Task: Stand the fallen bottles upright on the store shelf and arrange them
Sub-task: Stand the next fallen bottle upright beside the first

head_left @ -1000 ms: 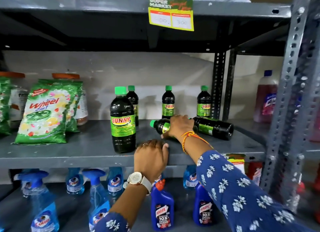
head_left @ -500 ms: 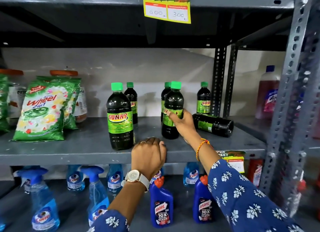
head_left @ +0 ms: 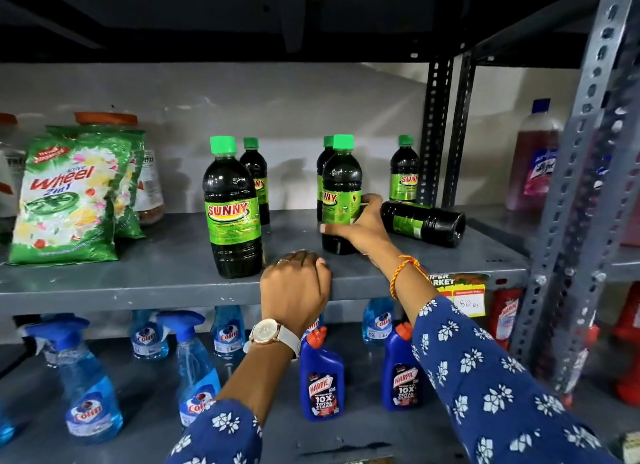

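Observation:
Dark Sunny bottles with green caps stand on the grey middle shelf [head_left: 145, 276]. My right hand [head_left: 363, 226] grips the lower body of one upright bottle [head_left: 341, 186] at the shelf's middle. Right of it, another bottle [head_left: 426, 222] lies on its side, base toward me. A large upright bottle [head_left: 231, 209] stands front left, with smaller upright bottles behind it [head_left: 255, 172], behind the held one [head_left: 325, 158] and at the back right [head_left: 403, 172]. My left hand [head_left: 294, 287] rests curled over the shelf's front edge, holding no bottle.
Green Wheel detergent packs [head_left: 69, 200] and orange-lidded jars [head_left: 149, 186] fill the shelf's left. A perforated steel post [head_left: 436, 131] stands behind the lying bottle. Blue Colin sprayers [head_left: 86, 387] and Harpic bottles [head_left: 322, 377] stand on the shelf below. A pink Lizol bottle [head_left: 536, 158] stands far right.
My right hand lifted a lying bottle upright and set it at the shelf's middle, then slid lower on its body. The view moved closer. My left hand stayed on the edge.

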